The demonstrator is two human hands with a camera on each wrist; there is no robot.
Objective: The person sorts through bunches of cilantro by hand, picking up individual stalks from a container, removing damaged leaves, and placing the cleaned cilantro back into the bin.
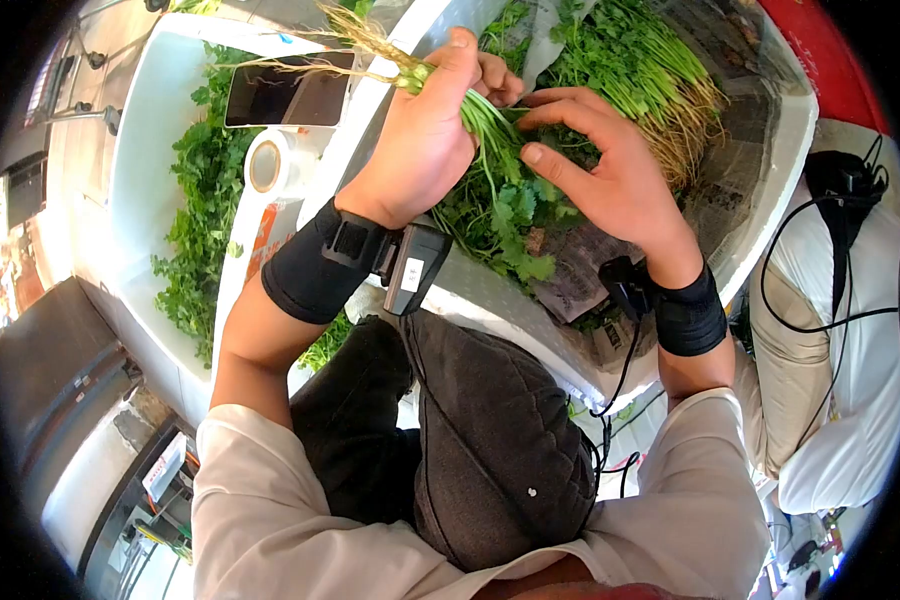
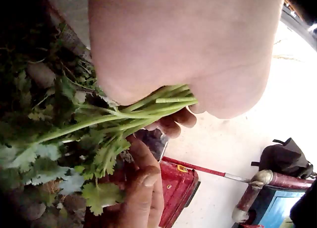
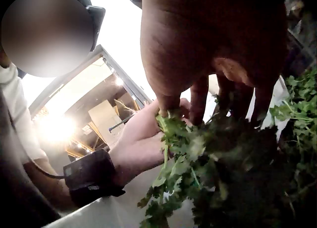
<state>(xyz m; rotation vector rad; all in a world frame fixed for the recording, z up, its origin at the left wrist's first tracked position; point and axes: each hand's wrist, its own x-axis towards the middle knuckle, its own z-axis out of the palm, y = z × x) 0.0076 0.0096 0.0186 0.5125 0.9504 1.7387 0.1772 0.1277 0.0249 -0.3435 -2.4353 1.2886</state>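
Note:
My left hand (image 1: 418, 150) grips a small bunch of coriander (image 1: 486, 122) by its stems, with pale roots sticking out past the thumb. The green stems (image 2: 153, 109) show below the palm in the left wrist view. My right hand (image 1: 615, 165) is beside the bunch, its thumb and fingers apart and loosely bent. In the right wrist view its fingers (image 3: 199, 99) point down at the coriander leaves (image 3: 173, 173), and the fingertips are partly hidden. Both hands are over a white foam box (image 1: 790, 190) holding more coriander.
A pile of rooted coriander (image 1: 640, 70) lies on newspaper (image 1: 735, 130) in the box. To the left, a second white box (image 1: 135, 190) holds leafy coriander (image 1: 205, 190). Between the boxes are a phone-like dark screen (image 1: 285, 92) and a white roll (image 1: 266, 165). Black cables (image 1: 770, 270) hang at the right.

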